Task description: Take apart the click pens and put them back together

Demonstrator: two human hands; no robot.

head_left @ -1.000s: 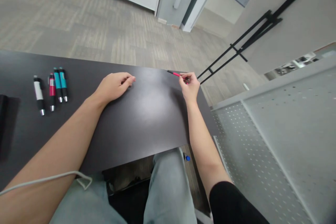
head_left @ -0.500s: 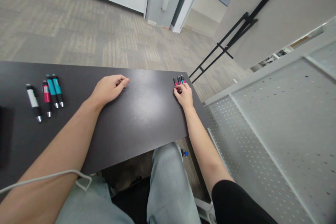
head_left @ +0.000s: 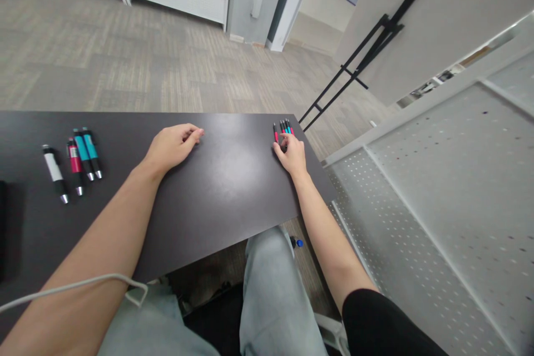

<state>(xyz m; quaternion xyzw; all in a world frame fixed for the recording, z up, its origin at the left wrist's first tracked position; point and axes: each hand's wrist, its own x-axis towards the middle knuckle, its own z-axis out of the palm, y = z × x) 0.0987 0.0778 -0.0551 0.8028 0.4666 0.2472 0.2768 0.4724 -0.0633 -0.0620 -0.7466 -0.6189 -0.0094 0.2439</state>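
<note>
My right hand (head_left: 291,154) lies at the far right corner of the dark table (head_left: 225,194), its bent fingers pressed on the near ends of several thin pens (head_left: 282,127), pink and teal, that lie side by side. My left hand (head_left: 173,144) rests on the table's middle with its fingers loosely curled and nothing in them. Far to the left lie thick markers in a row: a white one (head_left: 54,166), a pink one (head_left: 75,159) and two teal ones (head_left: 87,151).
A black object (head_left: 2,222) shows at the table's left edge. A white cable (head_left: 62,287) crosses my left forearm. A perforated metal panel (head_left: 421,206) stands close on the right. Black stand legs (head_left: 354,67) rest on the carpet beyond. A small blue cap (head_left: 298,243) lies on the floor.
A second ago my right hand held one pink pen up at the table's far edge; it has since laid it down with the other thin pens. The left hand has stayed put.
</note>
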